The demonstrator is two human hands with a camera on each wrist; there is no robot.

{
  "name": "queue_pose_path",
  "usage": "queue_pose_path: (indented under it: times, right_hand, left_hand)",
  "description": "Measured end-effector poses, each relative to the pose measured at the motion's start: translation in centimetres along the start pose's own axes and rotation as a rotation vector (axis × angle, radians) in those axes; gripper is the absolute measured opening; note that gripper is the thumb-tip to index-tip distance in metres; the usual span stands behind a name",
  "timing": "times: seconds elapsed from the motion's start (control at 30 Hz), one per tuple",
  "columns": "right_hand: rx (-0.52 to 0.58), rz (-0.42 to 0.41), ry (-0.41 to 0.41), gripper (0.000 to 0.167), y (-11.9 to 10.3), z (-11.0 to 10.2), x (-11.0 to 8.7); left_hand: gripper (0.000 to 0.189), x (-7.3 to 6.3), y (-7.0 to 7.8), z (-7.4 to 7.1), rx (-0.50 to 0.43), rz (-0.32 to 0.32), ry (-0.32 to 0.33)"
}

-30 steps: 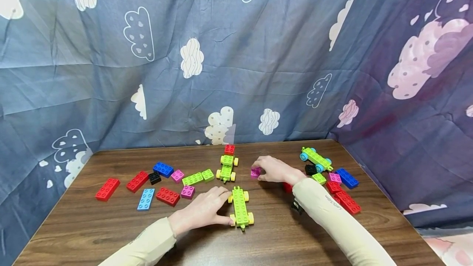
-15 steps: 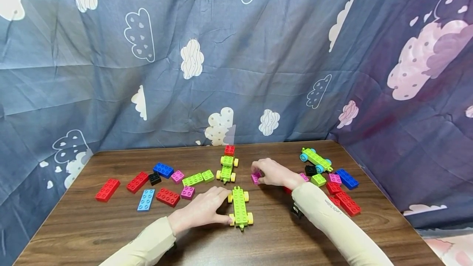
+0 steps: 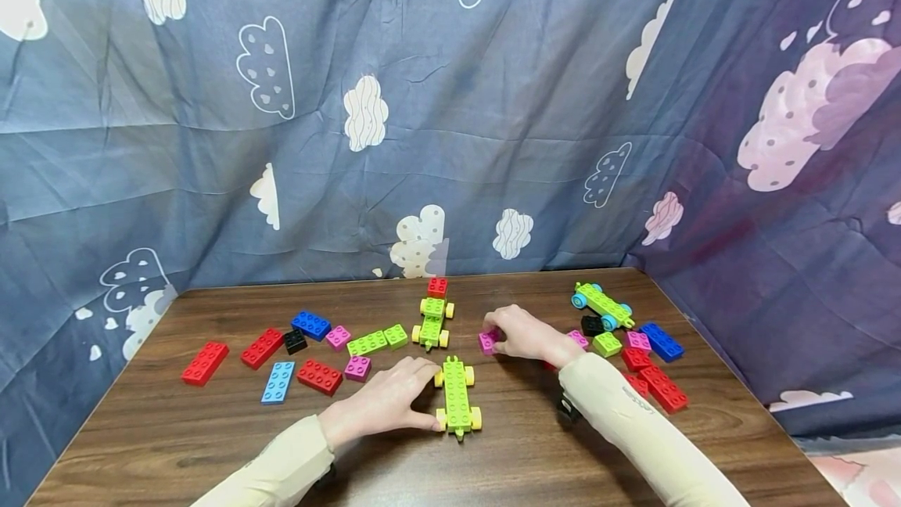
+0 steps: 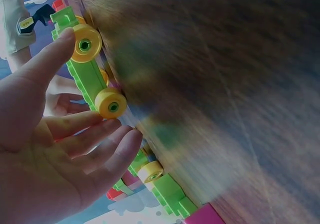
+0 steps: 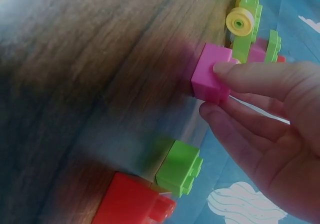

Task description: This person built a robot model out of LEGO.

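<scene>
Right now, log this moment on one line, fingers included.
left fingers: touching yellow wheel of near green base | right fingers: pinching magenta brick | blue-wheeled base: untouched, far right of table

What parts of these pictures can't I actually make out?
- Head view: the right sleeve hides part of a red brick.
- Head view: the right hand hides part of the pink brick it pinches.
- Left wrist view: the toy car mostly hides its own far wheels.
- Right wrist view: the bottom edge cuts off a red block, and blur smears the table's grain.
</scene>
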State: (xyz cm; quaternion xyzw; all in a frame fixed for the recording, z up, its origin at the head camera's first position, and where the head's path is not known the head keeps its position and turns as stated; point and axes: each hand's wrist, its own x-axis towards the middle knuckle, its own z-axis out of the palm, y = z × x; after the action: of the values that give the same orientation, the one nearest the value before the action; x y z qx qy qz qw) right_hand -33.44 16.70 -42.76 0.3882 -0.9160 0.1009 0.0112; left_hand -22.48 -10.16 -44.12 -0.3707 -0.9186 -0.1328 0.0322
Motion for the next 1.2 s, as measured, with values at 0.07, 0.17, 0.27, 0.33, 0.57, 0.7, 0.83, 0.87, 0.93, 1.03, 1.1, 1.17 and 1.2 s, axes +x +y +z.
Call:
queue_pose_path:
  times: [0.07,0.17,0.27,0.33,0.57,0.7,0.83,0.87,0.93,1.03,1.1,1.17,1.2]
  right_hand:
    - [0.003,0.002,0.001,0.018,-0.1,0.0,-0.2]
    - [0.007,0.012,0.001,0.018,-0.3,-0.1,-0.4]
    - [0.012,0.01,0.012,0.019,-0.5,-0.2,-0.7]
    - [0.018,0.0,0.028,0.019,-0.6,-0.4,-0.9]
    - [0.053,-0.022,0.079,0.018,-1.2,-0.8,-1.6]
    - [0.074,-0.044,0.103,0.017,-1.7,-1.1,-1.8]
    - [0.094,-0.048,0.1,0.017,-2.4,-1.3,-2.0]
    - [0.097,-0.049,0.098,0.018,-2.6,-1.4,-2.1]
    - [0.104,-0.047,0.089,0.018,-3.1,-1.5,-2.2]
    - [0.115,-0.063,0.087,0.019,-3.8,-1.6,-2.4]
    - [0.122,-0.071,0.086,0.019,-4.1,-1.6,-2.5]
    - [0.129,-0.082,0.086,0.019,-4.4,-1.5,-2.5]
    - [0.129,-0.089,0.089,0.019,-4.5,-1.5,-2.5]
  left_hand:
    - [0.072,0.0,0.0,0.0,0.002,-0.002,-0.002]
    - [0.074,0.0,0.0,0.0,0.001,-0.008,-0.009]
    - [0.076,0.0,0.1,0.0,0.002,-0.014,-0.016]
    - [0.077,0.0,0.1,0.0,0.006,-0.008,-0.014]
    - [0.076,0.0,0.1,-0.1,0.013,-0.003,0.004]
    - [0.075,0.0,0.0,-0.1,0.013,0.001,0.015]
    - [0.073,0.0,-0.1,0.0,0.009,-0.009,0.011]
    - [0.073,0.0,-0.1,0.0,0.006,-0.014,0.008]
    - [0.073,0.0,-0.1,0.0,0.0,-0.025,-0.002]
    - [0.073,0.0,-0.2,0.1,-0.013,-0.035,-0.01]
    - [0.073,0.1,-0.2,0.1,-0.021,-0.041,-0.016]
    - [0.073,0.1,-0.3,0.1,-0.028,-0.044,-0.02]
    - [0.073,0.1,-0.3,0.1,-0.032,-0.045,-0.022]
